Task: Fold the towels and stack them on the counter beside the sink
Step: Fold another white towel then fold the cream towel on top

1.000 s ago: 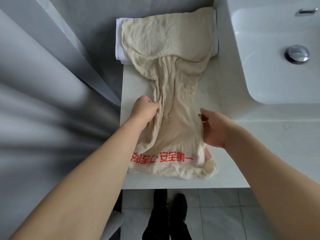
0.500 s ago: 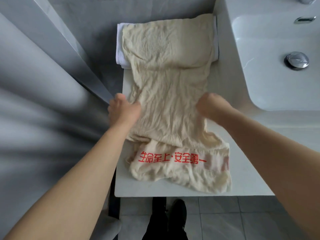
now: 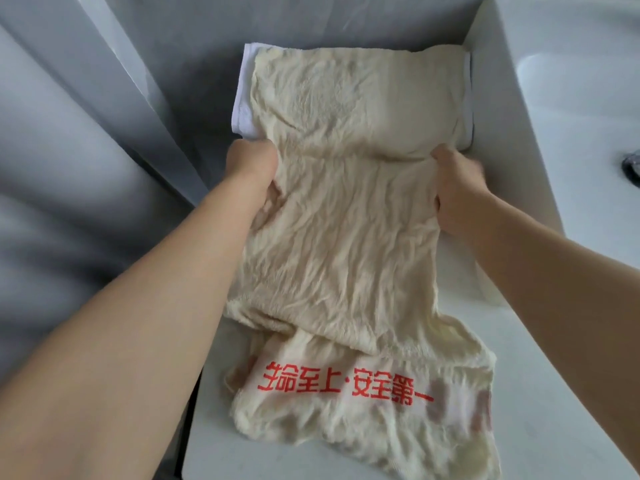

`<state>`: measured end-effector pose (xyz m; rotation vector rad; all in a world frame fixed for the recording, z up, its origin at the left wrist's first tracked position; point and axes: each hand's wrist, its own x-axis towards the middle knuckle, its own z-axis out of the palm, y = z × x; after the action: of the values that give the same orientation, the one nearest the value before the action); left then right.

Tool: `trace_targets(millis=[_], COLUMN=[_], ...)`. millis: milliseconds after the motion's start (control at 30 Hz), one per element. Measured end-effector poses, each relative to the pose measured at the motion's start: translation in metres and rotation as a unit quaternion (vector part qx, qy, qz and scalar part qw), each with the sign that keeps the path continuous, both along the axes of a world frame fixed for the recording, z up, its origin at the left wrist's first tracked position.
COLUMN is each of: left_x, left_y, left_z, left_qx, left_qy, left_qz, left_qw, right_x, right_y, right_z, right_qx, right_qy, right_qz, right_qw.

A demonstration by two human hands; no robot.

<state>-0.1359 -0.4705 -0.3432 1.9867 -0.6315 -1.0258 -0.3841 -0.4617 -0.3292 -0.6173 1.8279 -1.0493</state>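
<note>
A cream towel (image 3: pixel 346 220) with red printed characters near its front end lies lengthwise on the white counter (image 3: pixel 540 393). Its far end covers a folded white towel (image 3: pixel 244 98) at the back of the counter. My left hand (image 3: pixel 251 168) grips the towel's left edge about halfway along, fingers curled into the cloth. My right hand (image 3: pixel 453 188) grips the right edge opposite it. A doubled layer of the towel lies between my forearms, over the printed end.
The white sink (image 3: pixel 571 116) stands right of the counter, with a metal drain (image 3: pixel 632 168) at the frame's right edge. Grey panels and a wall (image 3: pixel 104 133) run along the left. The counter's front edge drops to the floor near the bottom.
Both hands have moved forward along the towel's edges toward the folded white towel. They have spread the bunched middle wider and carried a layer of cloth away from me.
</note>
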Motion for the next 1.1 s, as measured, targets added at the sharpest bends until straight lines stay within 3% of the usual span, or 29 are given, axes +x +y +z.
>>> trace_targets(millis=[100,267,400,467,533,600,700,767,900,967,1033,1100], left_x=[0.001,0.007,0.011,0.017,0.019,0.018,0.016,0.018,0.022,0.020,0.018,0.017], left_y=[-0.010,-0.003,0.001,-0.004,-0.005,-0.004,-0.006,-0.010,-0.013,-0.010,-0.008,-0.012], left_z=[-0.004,0.004,0.008,0.003,0.001,-0.002,-0.003,-0.003,0.000,0.005,0.009,0.013], left_qx=[0.021,-0.049,-0.115,-0.126,-0.123,-0.112,-0.106,-0.113,-0.095,-0.058,-0.031,-0.050], left_qy=[0.039,0.085,-0.005,-0.065,-0.123,-0.157,-0.200,-0.212,-0.275,-0.308,-0.331,-0.356], left_qz=[-0.053,-0.026,0.015,0.018,-0.010,-0.055,-0.066,-0.053,-0.054,-0.063,-0.073,-0.074], left_qw=[0.998,0.995,0.993,0.990,0.985,0.980,0.972,0.969,0.955,0.948,0.940,0.930], right_x=[-0.006,-0.003,-0.008,-0.009,-0.007,-0.004,-0.002,-0.005,-0.011,-0.012,-0.008,-0.003], right_y=[-0.004,0.006,0.006,-0.001,-0.004,-0.005,-0.003,-0.003,-0.006,-0.010,-0.009,-0.008], right_z=[0.000,0.001,0.009,0.014,0.021,0.025,0.023,0.022,0.020,0.018,0.020,0.027], right_qx=[-0.022,-0.045,-0.018,-0.033,-0.061,-0.081,-0.107,-0.112,-0.066,0.008,0.104,0.177], right_qy=[0.045,0.308,0.391,0.335,0.201,0.113,0.096,0.148,0.375,0.495,0.586,0.618], right_qz=[0.000,0.129,0.232,0.209,0.131,0.078,0.080,0.081,0.183,0.269,0.353,0.390], right_qw=[0.999,0.941,0.891,0.918,0.969,0.987,0.986,0.979,0.906,0.826,0.722,0.659])
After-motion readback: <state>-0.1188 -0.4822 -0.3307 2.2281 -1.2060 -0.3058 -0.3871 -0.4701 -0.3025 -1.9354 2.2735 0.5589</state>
